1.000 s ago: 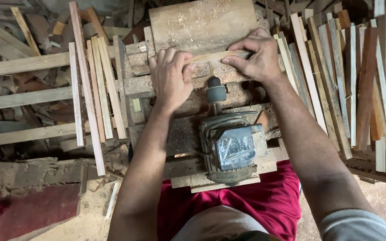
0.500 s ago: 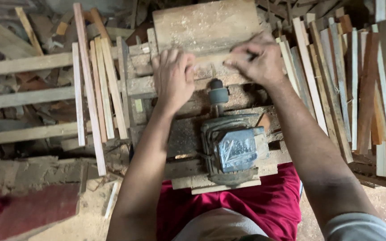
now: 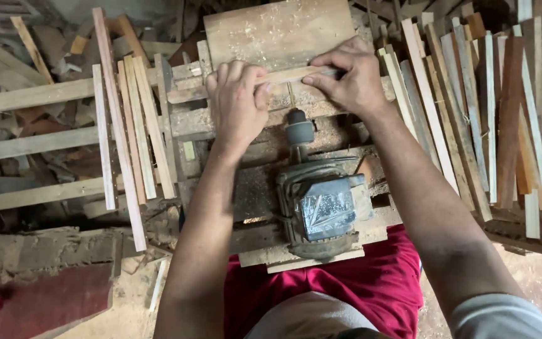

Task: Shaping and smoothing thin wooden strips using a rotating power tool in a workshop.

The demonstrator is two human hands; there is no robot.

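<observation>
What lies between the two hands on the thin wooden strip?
Head view: between left hand and right hand, only a bare stretch of the thin wooden strip shows.

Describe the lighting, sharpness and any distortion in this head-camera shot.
Head view: soft, dim light, no glare; left hand, right hand and the wooden strip they press are sharp; dark shadow fills the top corners; the plastic-wrapped motor shows a faint sheen; edge slats splay slightly.
</observation>
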